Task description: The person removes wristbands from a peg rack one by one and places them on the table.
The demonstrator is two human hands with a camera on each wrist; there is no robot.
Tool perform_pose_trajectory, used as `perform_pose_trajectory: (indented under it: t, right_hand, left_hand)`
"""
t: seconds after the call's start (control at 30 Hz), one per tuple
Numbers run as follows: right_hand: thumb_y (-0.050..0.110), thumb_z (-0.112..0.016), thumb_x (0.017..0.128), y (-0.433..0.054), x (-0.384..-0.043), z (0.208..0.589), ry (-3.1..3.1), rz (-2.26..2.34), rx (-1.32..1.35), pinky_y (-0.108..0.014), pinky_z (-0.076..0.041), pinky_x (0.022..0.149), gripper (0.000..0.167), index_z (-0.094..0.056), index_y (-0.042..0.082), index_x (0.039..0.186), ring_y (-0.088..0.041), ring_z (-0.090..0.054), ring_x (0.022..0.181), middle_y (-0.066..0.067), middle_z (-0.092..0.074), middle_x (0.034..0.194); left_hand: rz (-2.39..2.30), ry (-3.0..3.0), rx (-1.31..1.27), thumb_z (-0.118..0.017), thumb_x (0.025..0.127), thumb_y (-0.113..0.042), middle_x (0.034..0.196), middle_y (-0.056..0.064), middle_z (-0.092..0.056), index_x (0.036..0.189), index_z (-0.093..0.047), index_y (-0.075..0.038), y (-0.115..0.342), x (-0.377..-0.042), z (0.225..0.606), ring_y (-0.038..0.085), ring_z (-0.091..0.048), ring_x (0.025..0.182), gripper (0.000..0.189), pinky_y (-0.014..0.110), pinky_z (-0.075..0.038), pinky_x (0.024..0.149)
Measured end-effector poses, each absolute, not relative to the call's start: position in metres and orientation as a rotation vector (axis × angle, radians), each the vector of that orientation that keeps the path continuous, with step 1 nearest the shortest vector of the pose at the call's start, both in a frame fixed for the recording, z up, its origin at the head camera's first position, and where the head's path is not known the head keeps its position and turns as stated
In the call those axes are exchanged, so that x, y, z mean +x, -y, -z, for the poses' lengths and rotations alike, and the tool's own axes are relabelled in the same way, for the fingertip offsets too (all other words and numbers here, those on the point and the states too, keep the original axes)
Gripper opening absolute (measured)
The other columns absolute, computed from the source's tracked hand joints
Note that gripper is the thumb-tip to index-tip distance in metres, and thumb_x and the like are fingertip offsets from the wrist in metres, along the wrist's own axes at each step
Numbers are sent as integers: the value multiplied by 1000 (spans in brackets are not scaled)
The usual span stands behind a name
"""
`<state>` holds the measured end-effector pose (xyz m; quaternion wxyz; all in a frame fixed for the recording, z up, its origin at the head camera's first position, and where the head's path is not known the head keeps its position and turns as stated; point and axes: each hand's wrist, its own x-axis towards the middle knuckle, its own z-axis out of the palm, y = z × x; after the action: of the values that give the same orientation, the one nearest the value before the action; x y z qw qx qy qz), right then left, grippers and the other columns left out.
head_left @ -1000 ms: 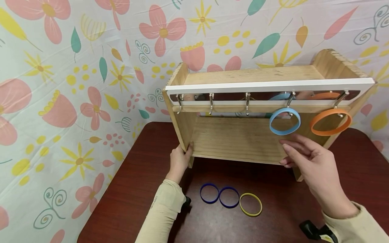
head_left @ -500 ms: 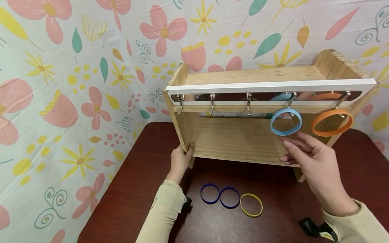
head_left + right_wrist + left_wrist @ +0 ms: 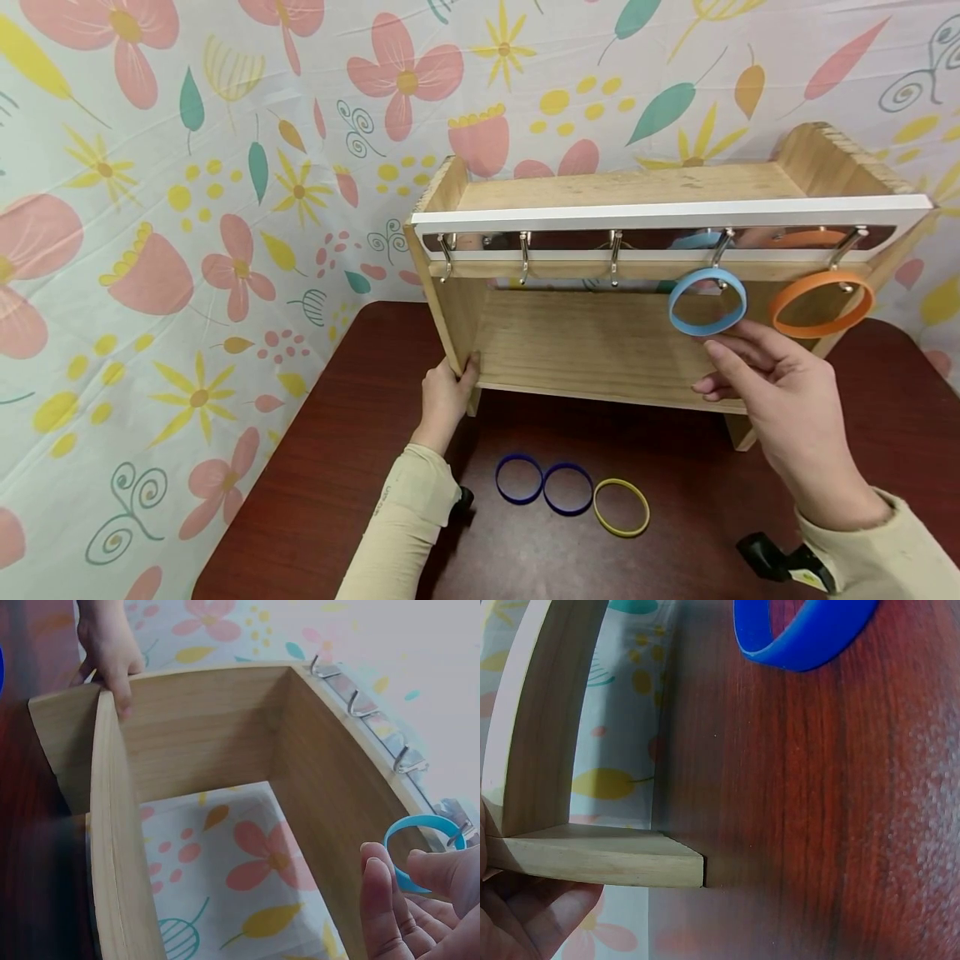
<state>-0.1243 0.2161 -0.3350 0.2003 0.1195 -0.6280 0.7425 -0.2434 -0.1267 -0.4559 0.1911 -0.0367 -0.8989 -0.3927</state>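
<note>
"Head view?"
"Left hand (image 3: 444,400) grips the shelf (image 3: 585,342) low on its left side. Right hand (image 3: 783,400) is half open, just below the light-blue ring (image 3: 693,330) on the fourth hook (image 3: 723,246); whether they touch, I can't tell."
"Left wrist?"
"Dark-blue ring (image 3: 810,646) on the table (image 3: 802,787)."
"Right wrist?"
"Thumb and fingers apart, gripping nothing, light-blue ring behind."

A clear gap lies before my remote eye between three hooks (image 3: 525,260) and the lower board (image 3: 577,346); blue ring (image 3: 694,328) and orange ring (image 3: 819,331) crowd the way above my right hand (image 3: 783,404).
</note>
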Motion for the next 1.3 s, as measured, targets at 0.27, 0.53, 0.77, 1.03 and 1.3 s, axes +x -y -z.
perform_pose_trajectory:
  t: [0.27,0.53,0.77,1.03,1.3]
  right_hand:
    - [-7,-61,92,-215,-124,333,1756,-2069,332,-24,-54,55,31,-58,-10,123,-16,-69,60,-5,-73,94]
    - [-8,-61,91,-214,-125,333,1683,-2101,333,-25,-54,53,24,-62,-10,115,-17,-68,58,-7,-74,91]
    - [-8,-61,91,-212,-124,332,1676,-2080,298,-24,-54,53,23,-61,-13,114,-17,-68,57,-7,-74,92]
    - [-9,-60,91,-211,-122,329,1629,-2079,315,-24,-54,54,22,-59,-17,111,-17,-67,56,-9,-74,89]
    - [-12,-59,91,-210,-120,326,1581,-2087,339,-25,-54,56,24,-56,-20,113,-18,-67,57,-11,-73,89]
  left_hand:
    - [1104,2521,-111,-59,97,-38,65,8,-65,83,-63,-9,126,-244,456,16,-59,52,32,29,-47,45]
    - [1114,2524,-112,-58,98,-37,65,8,-65,82,-62,-9,127,-244,457,15,-60,51,32,27,-47,44]
    - [1107,2520,-118,-59,97,-36,63,8,-64,79,-60,-9,126,-243,456,16,-60,52,33,28,-47,44]
    - [1105,2523,-109,-59,97,-37,63,7,-64,78,-60,-10,126,-243,456,16,-60,51,34,28,-47,44]
    - [1087,2512,-101,-60,96,-38,61,5,-62,79,-61,-10,127,-244,457,17,-57,50,33,31,-46,46]
